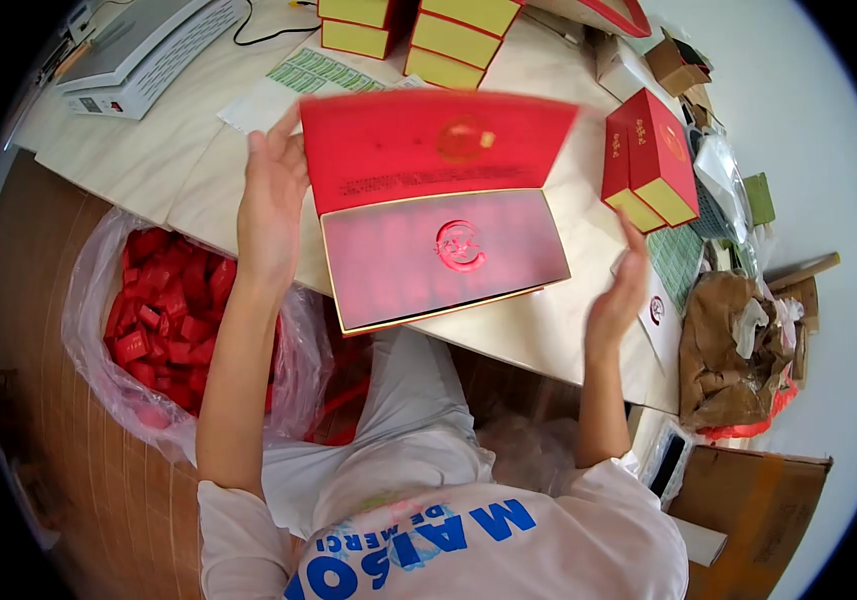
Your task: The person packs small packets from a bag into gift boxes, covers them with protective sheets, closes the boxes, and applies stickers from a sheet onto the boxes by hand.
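An opened red box (428,150) stands at the table's front edge, its lid raised at the back. A translucent sheet with a red round emblem (460,246) covers the inside, and reddish shapes show faintly beneath it. My left hand (273,205) is at the left side of the lid, fingers behind or against its edge; whether it grips the lid is hard to tell. To the right of the box, my right hand (620,295) is held apart from it, fingers stretched out, with nothing in it.
Closed red-and-yellow boxes (651,160) stand at the right, more stacked boxes (453,45) at the back. Green label sheets (323,72) lie behind the lid. A grey machine (148,55) is at back left. A plastic bag of red packets (173,320) sits below left; a brown bag (733,350) is at right.
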A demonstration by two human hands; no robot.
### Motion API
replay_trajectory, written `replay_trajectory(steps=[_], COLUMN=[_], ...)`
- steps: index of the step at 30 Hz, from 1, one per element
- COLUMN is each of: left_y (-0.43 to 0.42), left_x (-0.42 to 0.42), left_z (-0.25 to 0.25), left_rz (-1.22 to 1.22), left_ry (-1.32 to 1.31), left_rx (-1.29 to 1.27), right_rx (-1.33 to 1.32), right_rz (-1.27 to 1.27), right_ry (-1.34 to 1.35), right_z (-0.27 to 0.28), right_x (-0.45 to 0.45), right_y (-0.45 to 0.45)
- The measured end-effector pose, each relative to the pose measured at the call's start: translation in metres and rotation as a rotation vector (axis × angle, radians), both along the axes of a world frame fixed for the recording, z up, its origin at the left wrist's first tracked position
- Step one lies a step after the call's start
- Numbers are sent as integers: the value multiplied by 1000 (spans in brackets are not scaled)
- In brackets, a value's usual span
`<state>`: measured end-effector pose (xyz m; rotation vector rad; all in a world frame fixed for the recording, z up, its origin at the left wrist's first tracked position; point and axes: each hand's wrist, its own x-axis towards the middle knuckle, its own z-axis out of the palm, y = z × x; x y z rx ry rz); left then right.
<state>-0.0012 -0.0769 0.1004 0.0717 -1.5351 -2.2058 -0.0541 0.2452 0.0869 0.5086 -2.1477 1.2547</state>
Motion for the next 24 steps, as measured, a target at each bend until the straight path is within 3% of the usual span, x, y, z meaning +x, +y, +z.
replay_trajectory(steps=[1, 2, 3, 4, 6, 9, 12, 17, 19, 21, 23, 24], left_y=[-1, -11, -11, -5, 17, 43, 64, 69, 69, 67, 62, 55], left_x=[5, 14, 18, 24, 39, 53, 61, 60, 60, 60, 63, 61], left_z=[3, 0, -1, -1, 7, -16, -18, -26, -31, -28, -14, -15], left_rz=[-32, -274, -378, -395, -401, -232, -100, -70, -20, -13, -154, -150], left_ry=[51, 17, -36, -42, -367, -48, -134, -174, -175, -176, -129, -132], left_rx=[-6, 31, -101, -333, -622, -1371, -1556, -1636, -1830, -1837, -1607, -1611], right_rx=[-142, -244, -346, -455, -460, -402, -96, -13, 53, 143, 423, 537], right_rz=[7, -9, -26, 44, 92, 134, 149, 209, 258, 261, 354, 374], right_ry=[-9, -38, -66, -116, -187, -234, -182, -186, -228, -199, -165, -123], right_z=[10, 14, 17, 20, 23, 17, 11, 20, 28, 30, 31, 25], right_x=[-5, -13, -20, -27, -32, -37, -32, -33, -44, -64, -84, -99], right_y=[4, 10, 18, 27, 32, 22, 1, -36, -53, -74, -103, -115])
